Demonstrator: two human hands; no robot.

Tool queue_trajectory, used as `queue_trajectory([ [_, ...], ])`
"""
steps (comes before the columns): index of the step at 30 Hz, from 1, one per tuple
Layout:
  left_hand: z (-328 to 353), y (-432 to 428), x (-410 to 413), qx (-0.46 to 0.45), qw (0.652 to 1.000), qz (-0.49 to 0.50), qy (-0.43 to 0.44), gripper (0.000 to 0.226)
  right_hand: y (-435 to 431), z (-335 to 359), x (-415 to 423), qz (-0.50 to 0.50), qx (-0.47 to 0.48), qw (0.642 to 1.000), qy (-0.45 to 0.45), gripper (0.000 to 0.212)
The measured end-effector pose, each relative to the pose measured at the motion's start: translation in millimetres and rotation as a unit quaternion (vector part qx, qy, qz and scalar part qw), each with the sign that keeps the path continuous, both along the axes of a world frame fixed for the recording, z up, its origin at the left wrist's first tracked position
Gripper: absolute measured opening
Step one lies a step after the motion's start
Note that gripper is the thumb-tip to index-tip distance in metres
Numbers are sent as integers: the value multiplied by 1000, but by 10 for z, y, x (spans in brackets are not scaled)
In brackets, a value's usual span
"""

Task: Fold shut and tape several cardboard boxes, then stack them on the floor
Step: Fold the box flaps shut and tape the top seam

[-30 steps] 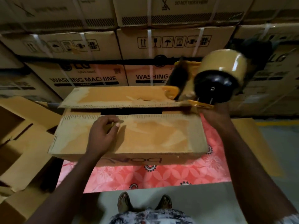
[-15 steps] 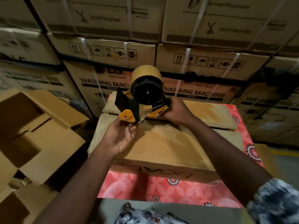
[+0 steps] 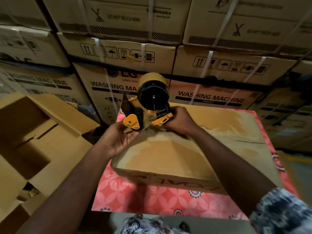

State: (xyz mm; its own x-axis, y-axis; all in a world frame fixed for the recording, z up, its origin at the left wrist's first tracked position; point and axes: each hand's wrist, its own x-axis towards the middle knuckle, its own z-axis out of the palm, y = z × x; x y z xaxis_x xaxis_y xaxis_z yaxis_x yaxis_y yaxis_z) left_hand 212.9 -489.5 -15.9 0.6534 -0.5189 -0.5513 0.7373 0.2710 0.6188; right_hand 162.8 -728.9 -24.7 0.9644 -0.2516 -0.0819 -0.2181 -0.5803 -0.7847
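Head view: fingers of our right hand (image 3: 181, 121) clench the tape dispenser (image 3: 148, 107) handle; left hand (image 3: 120, 141) fingers lie loose under its nose. Below, the cardboard box (image 3: 168, 156), flaps folded, sits on a pink floral tablecloth (image 3: 135, 195). We see strapped washing machine cartons (image 3: 121, 53) stacked behind, open cartons (image 3: 33, 132) left.

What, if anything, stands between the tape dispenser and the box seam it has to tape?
Only the left hand, lying under the front of the tape dispenser, above the left end of the box. The seam itself lies bare.
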Motion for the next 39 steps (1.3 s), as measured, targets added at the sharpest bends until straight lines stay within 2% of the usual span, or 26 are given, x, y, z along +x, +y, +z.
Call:
queue_trajectory([
  [2, -19, -20, 16, 44, 999, 0, -27, 33, 5, -18, 18, -6, -14, 1000, 13, 40],
  [7, -57, 23, 105, 110, 990, -23, -85, 35, 13, -10, 31, -4, -51, 998, 20, 50],
  [12, -87, 160, 292, 199, 968, -50, -145, 34, 73, 29, 53, 67, -139, 988, 23, 59],
  [17, -164, 460, 480, 235, 951, -28, -197, 18, 81, -56, 55, 49, -171, 984, 25, 64],
  [19, -273, 488, 506, 280, 930, -37, -235, 17, 106, -88, 64, 45, -193, 980, 33, 64],
  [22, -458, 489, 517, 366, 872, -51, -322, 18, 130, -123, 87, 46, -214, 975, 39, 65],
  [26, -712, 449, 405, 347, 876, -46, -331, 22, 129, -138, 92, 44, -226, 973, 35, 68],
  [31, -1039, 361, 281, 284, 937, -72, -191, 21, 134, -147, 93, 44, -248, 967, 34, 65],
  [32, -1060, 371, 272, 293, 936, -68, -182, 26, 137, -146, 93, 44, -251, 966, 34, 65],
  [33, -1113, 388, 274, 310, 928, -56, -196, 34, 141, -144, 90, 45, -253, 966, 35, 64],
  [35, -1027, 449, 210, 339, 899, -9, -276, 31, 145, -144, 88, 47, -255, 965, 34, 63],
  [37, -901, 487, 96, 294, 893, 16, -341, 33, 138, -144, 88, 52, -255, 965, 32, 61],
  [39, -802, 502, -13, 262, 892, -55, -363, 50, 134, -133, 84, 54, -255, 965, 31, 61],
])
